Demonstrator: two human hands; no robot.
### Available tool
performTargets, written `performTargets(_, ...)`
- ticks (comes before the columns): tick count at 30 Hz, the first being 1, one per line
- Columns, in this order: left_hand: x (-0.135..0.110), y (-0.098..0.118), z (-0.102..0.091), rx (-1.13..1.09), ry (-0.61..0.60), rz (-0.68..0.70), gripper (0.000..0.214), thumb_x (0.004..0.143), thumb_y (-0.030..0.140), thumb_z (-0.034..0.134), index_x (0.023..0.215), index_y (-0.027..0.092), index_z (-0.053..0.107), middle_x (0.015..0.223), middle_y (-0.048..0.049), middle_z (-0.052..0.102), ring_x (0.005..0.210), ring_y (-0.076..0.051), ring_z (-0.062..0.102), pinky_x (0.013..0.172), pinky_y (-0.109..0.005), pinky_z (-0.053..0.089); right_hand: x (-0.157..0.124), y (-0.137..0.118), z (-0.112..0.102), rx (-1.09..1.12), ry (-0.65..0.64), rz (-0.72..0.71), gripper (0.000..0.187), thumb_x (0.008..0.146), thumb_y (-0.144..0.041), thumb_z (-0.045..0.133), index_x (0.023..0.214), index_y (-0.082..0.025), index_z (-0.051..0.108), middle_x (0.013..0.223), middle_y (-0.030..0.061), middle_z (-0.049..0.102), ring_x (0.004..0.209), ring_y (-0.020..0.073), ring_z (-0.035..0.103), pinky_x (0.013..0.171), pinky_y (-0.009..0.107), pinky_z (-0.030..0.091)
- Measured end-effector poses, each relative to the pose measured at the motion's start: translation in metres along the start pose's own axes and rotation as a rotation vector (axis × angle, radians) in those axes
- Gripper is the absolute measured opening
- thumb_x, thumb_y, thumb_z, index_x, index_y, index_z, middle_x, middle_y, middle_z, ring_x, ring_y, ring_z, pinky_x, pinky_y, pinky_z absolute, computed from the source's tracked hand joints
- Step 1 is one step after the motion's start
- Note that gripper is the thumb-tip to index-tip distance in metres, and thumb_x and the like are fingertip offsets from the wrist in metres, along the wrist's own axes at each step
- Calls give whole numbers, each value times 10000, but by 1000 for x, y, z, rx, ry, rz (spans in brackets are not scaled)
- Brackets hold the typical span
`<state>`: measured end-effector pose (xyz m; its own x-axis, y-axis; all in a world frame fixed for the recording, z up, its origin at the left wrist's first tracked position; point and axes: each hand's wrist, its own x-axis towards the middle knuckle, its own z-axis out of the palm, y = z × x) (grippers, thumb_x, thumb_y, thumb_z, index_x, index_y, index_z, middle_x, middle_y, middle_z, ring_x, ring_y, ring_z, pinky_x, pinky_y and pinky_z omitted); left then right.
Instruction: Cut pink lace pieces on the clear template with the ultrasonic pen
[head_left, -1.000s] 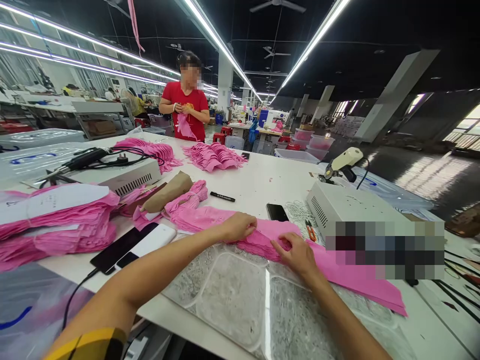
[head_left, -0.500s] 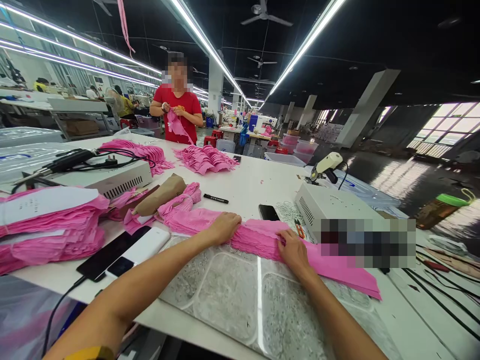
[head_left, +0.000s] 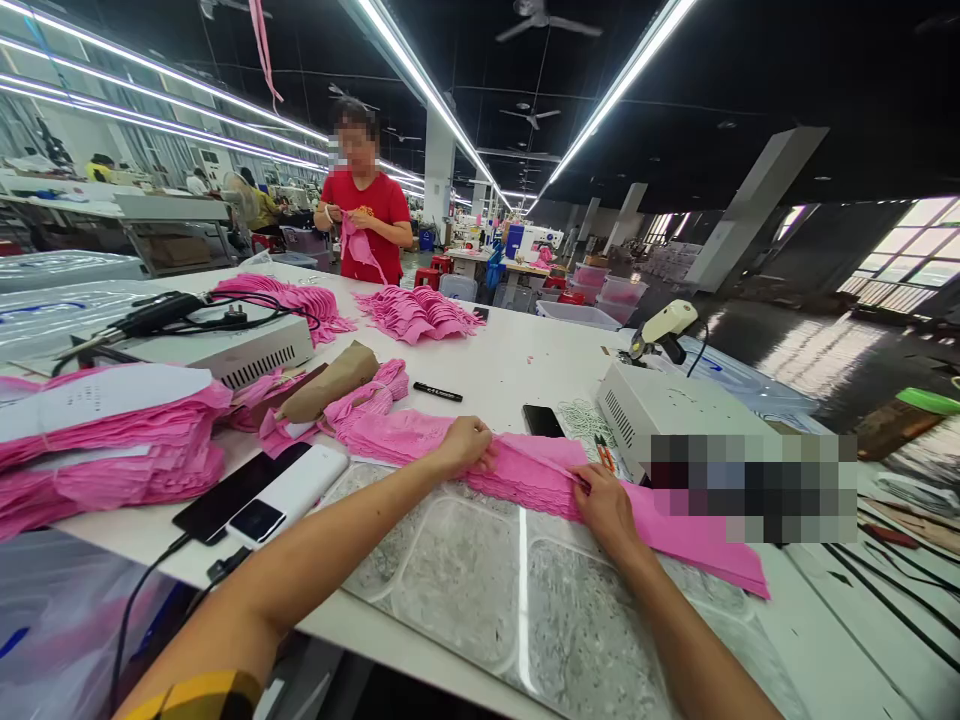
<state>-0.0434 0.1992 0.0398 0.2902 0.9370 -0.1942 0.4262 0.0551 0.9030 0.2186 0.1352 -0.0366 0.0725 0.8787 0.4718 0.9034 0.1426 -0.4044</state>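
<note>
A long fanned stack of pink fabric pieces point(head_left: 540, 475) lies across the white table point(head_left: 517, 375) in front of me. My left hand point(head_left: 466, 445) rests on the stack's left part, fingers curled over the fabric. My right hand point(head_left: 604, 505) presses on the stack to the right and pinches the edge of the top pink piece. A clear plastic tray lid point(head_left: 480, 580) sits between me and the stack.
More pink stacks point(head_left: 105, 440) lie at the left, others point(head_left: 420, 312) at the far side. A white machine box point(head_left: 667, 405), a black phone point(head_left: 542, 421), a marker point(head_left: 437, 392), small snips point(head_left: 602, 452) and a power bank point(head_left: 289, 492) surround the work. A person in a red shirt point(head_left: 365, 225) stands opposite.
My hands have stayed on the pink stack; the right hand has lifted the edge of the top piece slightly. The view shifted a little.
</note>
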Motion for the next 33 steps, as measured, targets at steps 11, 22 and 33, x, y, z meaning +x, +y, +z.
performTargets(11, -3, -9, 5, -501, 30, -33, 354, 954, 345, 592, 1249, 152, 559, 1235, -100, 590, 1053, -221, 619, 887, -430, 548, 8, 8, -3, 129, 13, 43, 282, 759, -312, 503, 881, -235, 745, 931, 55, 714, 876, 217, 637, 828, 365, 503)
performTargets(22, 14, 0, 24, -818, 8, 46, 359, 954, 353, 591, 1249, 151, 561, 1236, -101, 589, 1058, -223, 617, 888, -432, 548, 32, 28, -33, 303, 68, 266, 286, 677, -465, 637, 802, -237, 756, 784, 77, 718, 765, 263, 645, 752, 399, 492)
performTargets(33, 18, 7, 30, -685, 106, 45, 339, 960, 352, 582, 1240, 162, 569, 1244, -100, 588, 1060, -218, 615, 895, -427, 545, 28, 32, -22, 902, -84, 640, 316, 930, -431, 570, 1048, -141, 610, 847, 8, 641, 648, 91, 591, 610, 259, 532)
